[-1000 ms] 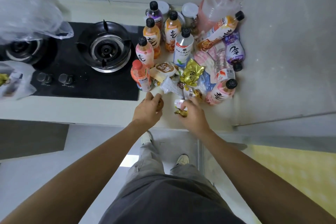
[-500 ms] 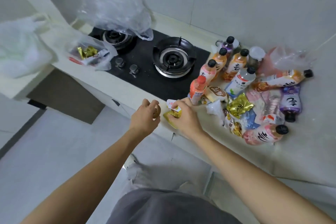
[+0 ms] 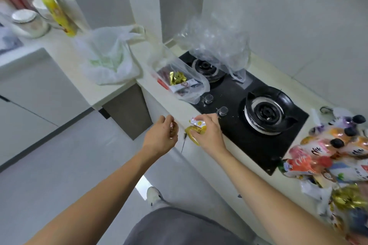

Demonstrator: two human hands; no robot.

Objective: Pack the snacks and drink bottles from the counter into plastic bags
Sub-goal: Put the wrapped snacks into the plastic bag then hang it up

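Here, both hands curled — right hand [image 3: 209, 135] around yellow snack packets [image 3: 196, 128], left hand [image 3: 162, 138] around small snacks [image 3: 172, 130].

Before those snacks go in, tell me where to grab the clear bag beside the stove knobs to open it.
Pinch the upper rim of the clear bag, the loose film standing above the gold packet inside it. Come from the counter-edge side, since the stove lies behind it. Both hands already hold snacks, so probably free the left hand first.

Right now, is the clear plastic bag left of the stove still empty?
No. The clear plastic bag beside the black gas stove already holds a gold foil packet and other wrapped snacks.
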